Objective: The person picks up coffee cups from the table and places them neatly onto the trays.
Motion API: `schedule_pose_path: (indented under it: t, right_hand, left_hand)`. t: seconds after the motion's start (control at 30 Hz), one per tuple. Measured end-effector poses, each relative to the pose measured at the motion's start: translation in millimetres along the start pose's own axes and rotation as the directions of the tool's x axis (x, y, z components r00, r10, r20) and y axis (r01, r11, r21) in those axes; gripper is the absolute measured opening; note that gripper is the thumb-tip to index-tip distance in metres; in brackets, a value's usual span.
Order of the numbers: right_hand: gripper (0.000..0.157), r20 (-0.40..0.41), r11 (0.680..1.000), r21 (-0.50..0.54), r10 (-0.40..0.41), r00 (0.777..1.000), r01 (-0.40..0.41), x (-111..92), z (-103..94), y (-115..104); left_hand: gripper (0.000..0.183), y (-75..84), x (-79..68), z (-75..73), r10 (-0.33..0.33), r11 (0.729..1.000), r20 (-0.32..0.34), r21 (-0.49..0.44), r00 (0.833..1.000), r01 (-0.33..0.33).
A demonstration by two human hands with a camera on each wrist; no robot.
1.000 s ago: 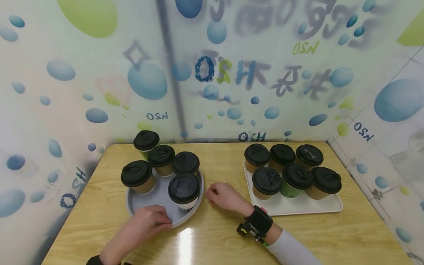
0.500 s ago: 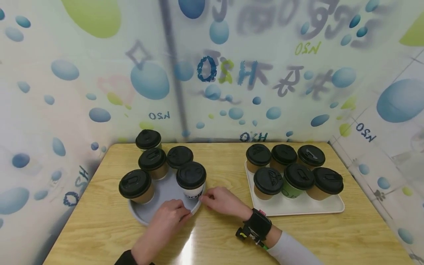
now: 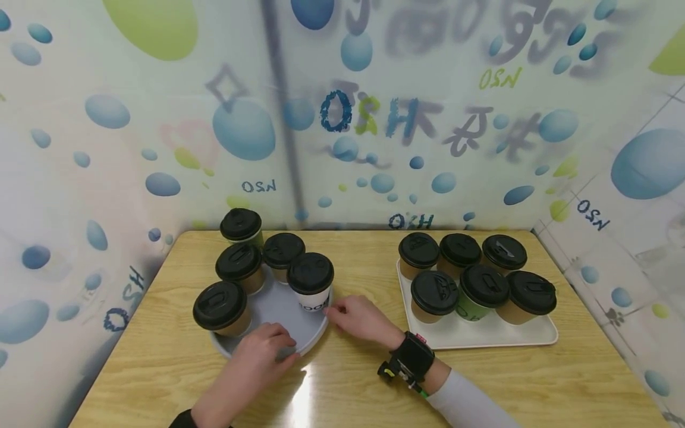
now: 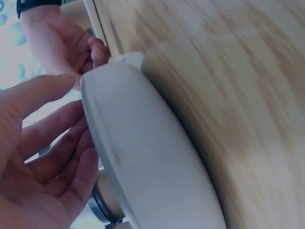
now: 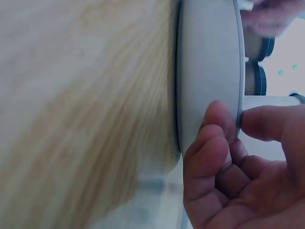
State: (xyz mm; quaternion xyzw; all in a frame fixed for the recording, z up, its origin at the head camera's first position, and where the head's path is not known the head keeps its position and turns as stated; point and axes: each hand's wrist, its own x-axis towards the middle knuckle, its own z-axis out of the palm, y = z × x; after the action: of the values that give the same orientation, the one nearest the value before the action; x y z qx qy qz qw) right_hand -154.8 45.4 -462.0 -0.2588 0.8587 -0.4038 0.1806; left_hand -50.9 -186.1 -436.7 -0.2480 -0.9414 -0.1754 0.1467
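A round grey tray (image 3: 267, 303) bears several lidded paper coffee cups. Among them, a white cup with dark lettering (image 3: 310, 282) stands at its right edge and a brown cup (image 3: 222, 309) at its left. My left hand (image 3: 262, 356) is at the tray's front rim; its thumb stands apart from the fingers, and its fingertips (image 4: 83, 112) lie right at the rim. My right hand (image 3: 361, 321) pinches the tray's right rim near the white cup, with thumb (image 5: 262, 121) over the rim and index finger on the outer wall (image 5: 207, 67).
At the right, a white rectangular tray (image 3: 481, 339) carries several black-lidded cups in two rows. A green cup (image 3: 241, 229) stands behind the round tray. A patterned curtain (image 3: 342, 178) hangs behind the wooden table (image 3: 358, 386).
The round tray has turned counterclockwise with its cups: the white one went back, the left brown one forward. My left hand moved right along the rim, then slightly back left, its fingers parting.
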Motion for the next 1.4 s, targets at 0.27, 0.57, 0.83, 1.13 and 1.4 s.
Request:
schedule_pose_path:
  t: [0.27, 0.57, 0.83, 1.13, 1.4]
  right_hand:
    - [0.042, -0.046, 1.000, 0.017, -0.005, 0.999, 0.006, -2.1, -2.3, -1.2]
    - [0.039, 0.005, 1.000, -0.016, -0.010, 1.000, 0.010, -4.9, 8.5, -6.8]
    - [0.038, -0.014, 1.000, -0.011, -0.020, 1.000, 0.020, 1.1, 0.6, -1.7]
    - [0.037, -0.023, 0.999, -0.006, 0.033, 0.999, -0.033, 10.0, -5.6, 0.6]
    - [0.037, -0.045, 0.999, 0.012, 0.045, 0.998, -0.045, 14.1, -8.3, 2.5]
  left_hand:
    - [0.018, 0.0, -3.6, 4.6, 0.061, 0.998, -0.009, 0.000, 0.998, -0.061]
    - [0.015, 15.3, 7.5, 17.6, 0.061, 0.994, -0.044, 0.091, 0.997, -0.056]
    - [0.021, 19.0, 6.1, -21.5, 0.090, 0.996, -0.269, 0.050, 0.959, -0.079]
    - [0.014, -13.5, 1.4, -83.6, -0.069, 0.998, -0.392, -0.035, 0.917, 0.060]
    - [0.024, -84.0, 4.5, -112.4, -0.244, 0.969, -0.471, -0.150, 0.847, 0.196]
